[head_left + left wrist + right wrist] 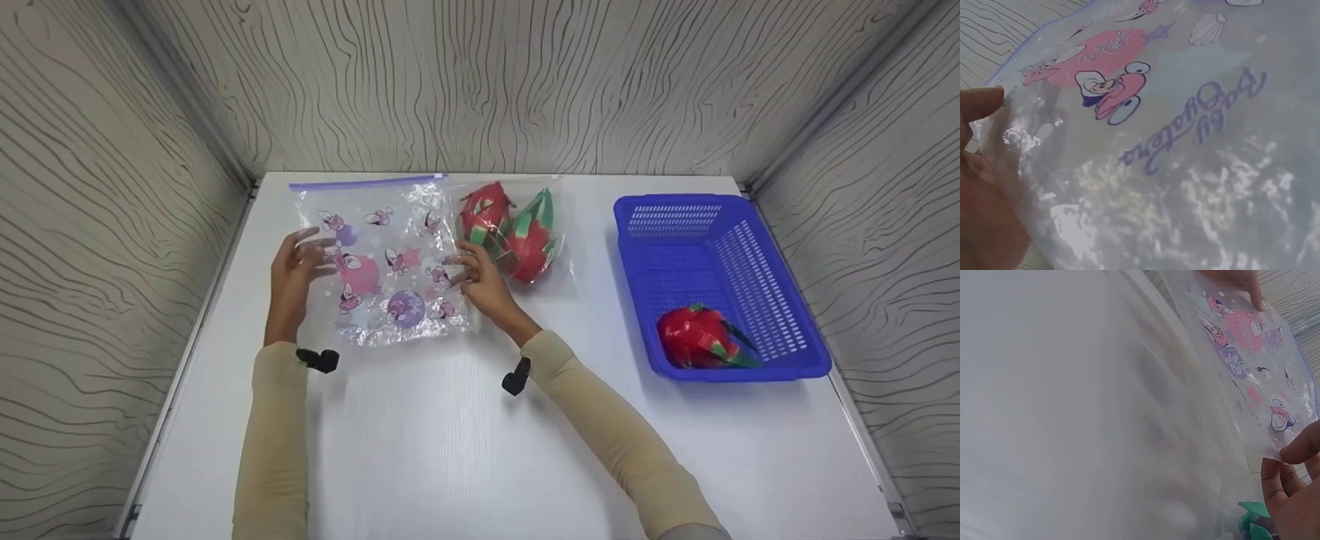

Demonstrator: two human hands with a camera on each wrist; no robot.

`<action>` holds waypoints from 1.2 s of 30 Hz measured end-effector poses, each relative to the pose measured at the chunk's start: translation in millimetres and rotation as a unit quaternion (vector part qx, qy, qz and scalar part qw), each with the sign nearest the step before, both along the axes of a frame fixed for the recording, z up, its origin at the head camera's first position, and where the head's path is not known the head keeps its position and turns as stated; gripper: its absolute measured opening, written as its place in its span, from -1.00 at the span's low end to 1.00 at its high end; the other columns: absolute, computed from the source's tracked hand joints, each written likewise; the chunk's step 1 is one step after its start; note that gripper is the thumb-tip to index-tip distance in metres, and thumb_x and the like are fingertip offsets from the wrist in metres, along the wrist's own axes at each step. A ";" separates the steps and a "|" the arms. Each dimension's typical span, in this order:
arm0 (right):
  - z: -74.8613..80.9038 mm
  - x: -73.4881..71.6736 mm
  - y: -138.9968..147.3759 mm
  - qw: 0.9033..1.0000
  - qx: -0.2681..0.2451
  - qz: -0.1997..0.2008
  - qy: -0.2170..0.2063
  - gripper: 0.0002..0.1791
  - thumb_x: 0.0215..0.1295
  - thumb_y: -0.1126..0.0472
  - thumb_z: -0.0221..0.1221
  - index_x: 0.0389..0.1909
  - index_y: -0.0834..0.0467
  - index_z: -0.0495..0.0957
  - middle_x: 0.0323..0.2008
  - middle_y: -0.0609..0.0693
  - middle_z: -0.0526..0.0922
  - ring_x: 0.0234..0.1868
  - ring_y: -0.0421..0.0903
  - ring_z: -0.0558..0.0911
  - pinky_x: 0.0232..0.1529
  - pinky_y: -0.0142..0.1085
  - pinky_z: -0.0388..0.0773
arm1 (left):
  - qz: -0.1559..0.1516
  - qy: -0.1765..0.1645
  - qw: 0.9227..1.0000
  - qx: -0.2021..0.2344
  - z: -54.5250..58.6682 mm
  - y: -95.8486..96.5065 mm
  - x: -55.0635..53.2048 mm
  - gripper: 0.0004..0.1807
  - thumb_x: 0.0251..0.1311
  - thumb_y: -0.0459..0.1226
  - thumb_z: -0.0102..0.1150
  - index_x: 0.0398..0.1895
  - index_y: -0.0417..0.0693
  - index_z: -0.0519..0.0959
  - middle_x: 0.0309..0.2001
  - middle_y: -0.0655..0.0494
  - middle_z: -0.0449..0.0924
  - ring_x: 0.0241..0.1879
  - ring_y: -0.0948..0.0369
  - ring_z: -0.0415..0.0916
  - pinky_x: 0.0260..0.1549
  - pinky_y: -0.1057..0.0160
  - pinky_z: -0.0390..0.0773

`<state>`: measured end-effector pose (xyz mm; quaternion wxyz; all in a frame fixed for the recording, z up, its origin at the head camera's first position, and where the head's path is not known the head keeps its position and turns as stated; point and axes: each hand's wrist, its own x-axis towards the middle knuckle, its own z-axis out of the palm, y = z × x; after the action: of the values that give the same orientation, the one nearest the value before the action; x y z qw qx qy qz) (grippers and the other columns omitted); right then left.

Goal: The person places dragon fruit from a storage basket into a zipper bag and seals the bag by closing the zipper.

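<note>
A clear plastic zip bag point(390, 262) with pink and purple cartoon prints is spread between both hands, its purple slider strip at the far edge. The left hand point(294, 268) pinches its left side, a fingertip over the film in the left wrist view. On the opposite side, the right hand point(484, 285) pinches the edge between thumb and fingers, as the right wrist view shows. Just past the right hand lies a second clear bag point(566, 232) holding two red dragon fruits point(527, 251) with green tips. The printed bag looks flat, with nothing inside.
A blue plastic basket point(630, 277) with slotted sides stands on the right of the white table point(420, 450). One more dragon fruit point(694, 337) lies in its near end. Wood-grain panels point(480, 90) close off the back and both sides.
</note>
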<state>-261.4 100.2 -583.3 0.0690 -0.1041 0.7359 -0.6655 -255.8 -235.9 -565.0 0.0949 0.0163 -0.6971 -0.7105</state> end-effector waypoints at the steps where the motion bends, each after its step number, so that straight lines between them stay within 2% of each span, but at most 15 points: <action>1: 0.9 -0.4 1.4 1.000 -0.004 -0.002 -0.001 -0.15 0.19 0.67 -0.05 0.55 0.17 0.26 0.26 0.30 0.64 0.01 0.22 0.72 -0.21 -0.39 0.59 | 0.000 0.006 1.000 0.003 1.3 2.0 -0.8 -0.58 0.59 -0.21 0.14 0.42 -0.07 0.48 0.10 0.11 0.75 -0.04 0.19 0.75 0.02 0.20 0.76; 7: 8.5 -3.1 7.8 0.999 -0.022 -0.026 -0.028 -0.18 0.19 0.63 0.03 0.53 0.20 0.28 0.22 0.29 0.66 -0.03 0.05 0.71 -0.17 -0.37 0.63 | -0.009 0.022 1.000 0.018 10.4 13.1 -4.6 -0.68 0.58 -0.30 0.14 0.31 -0.10 0.52 0.06 0.08 0.77 -0.04 0.17 0.76 0.06 0.12 0.77; 13: 16.9 -6.6 11.3 0.997 -0.018 -0.062 -0.050 -0.35 0.33 0.47 0.17 0.46 0.22 0.35 0.18 0.22 0.66 -0.08 -0.10 0.67 -0.19 -0.38 0.62 | -0.021 0.039 0.999 0.018 18.2 21.2 -7.3 -0.70 0.59 -0.30 0.12 0.28 -0.13 0.50 0.06 0.08 0.75 -0.02 0.15 0.75 0.01 0.23 0.76; 16: 20.7 -8.1 14.4 0.996 -0.027 -0.073 -0.054 -0.43 0.36 0.43 0.18 0.39 0.21 0.40 0.17 0.19 0.63 -0.14 -0.13 0.66 -0.26 -0.38 0.59 | -0.025 0.049 0.998 0.034 20.9 25.4 -8.7 -0.73 0.58 -0.34 0.12 0.25 -0.15 0.51 0.04 0.08 0.76 -0.03 0.15 0.76 -0.02 0.23 0.76; 19: 24.0 -9.7 18.0 0.995 -0.038 -0.084 -0.050 -0.50 0.37 0.40 0.19 0.32 0.20 0.44 0.14 0.15 0.62 -0.21 -0.13 0.65 -0.31 -0.38 0.56 | -0.031 0.054 0.997 0.048 23.8 29.7 -9.5 -0.76 0.57 -0.39 0.10 0.20 -0.15 0.52 0.01 0.08 0.78 -0.05 0.15 0.76 -0.03 0.22 0.76; 27: 35.7 -13.5 30.2 0.994 -0.039 -0.101 -0.022 -0.58 0.45 0.24 0.26 0.27 0.16 0.47 0.14 0.12 0.58 -0.05 -0.09 0.60 -0.29 -0.38 0.59 | -0.054 0.066 0.994 0.068 29.2 35.9 -11.5 -0.83 0.54 -0.44 0.06 0.08 -0.18 0.55 -0.09 0.07 0.79 -0.16 0.13 0.75 -0.08 0.18 0.75; 31: 41.5 -15.8 36.3 0.995 -0.036 -0.096 -0.010 -0.58 0.46 0.19 0.30 0.26 0.15 0.48 0.12 0.10 0.58 -0.13 -0.06 0.59 -0.32 -0.37 0.56 | -0.067 0.070 0.993 0.066 31.3 37.6 -11.8 -0.85 0.52 -0.46 0.04 0.03 -0.21 0.55 -0.14 0.08 0.79 -0.22 0.14 0.75 -0.12 0.18 0.74; 34: 45.7 -17.5 40.8 0.995 -0.029 -0.097 -0.008 -0.58 0.46 0.12 0.34 0.24 0.13 0.52 0.12 0.07 0.60 -0.12 -0.06 0.59 -0.30 -0.35 0.55 | -0.076 0.072 0.992 0.063 32.9 39.5 -12.4 -0.85 0.51 -0.48 0.03 0.01 -0.22 0.56 -0.16 0.09 0.78 -0.26 0.15 0.74 -0.14 0.19 0.75; 36: 48.9 -18.1 43.6 0.995 -0.024 -0.096 -0.007 -0.58 0.46 0.09 0.34 0.24 0.14 0.53 0.14 0.08 0.62 -0.04 -0.04 0.60 -0.20 -0.32 0.58 | -0.080 0.073 0.992 0.066 33.8 40.9 -13.2 -0.84 0.50 -0.50 0.02 0.00 -0.23 0.56 -0.17 0.09 0.78 -0.27 0.16 0.74 -0.15 0.20 0.75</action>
<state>-279.5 143.8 -534.4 0.0077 -0.0295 0.7259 -0.6871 -269.0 -194.9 -531.2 0.0867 -0.0852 -0.6387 -0.7598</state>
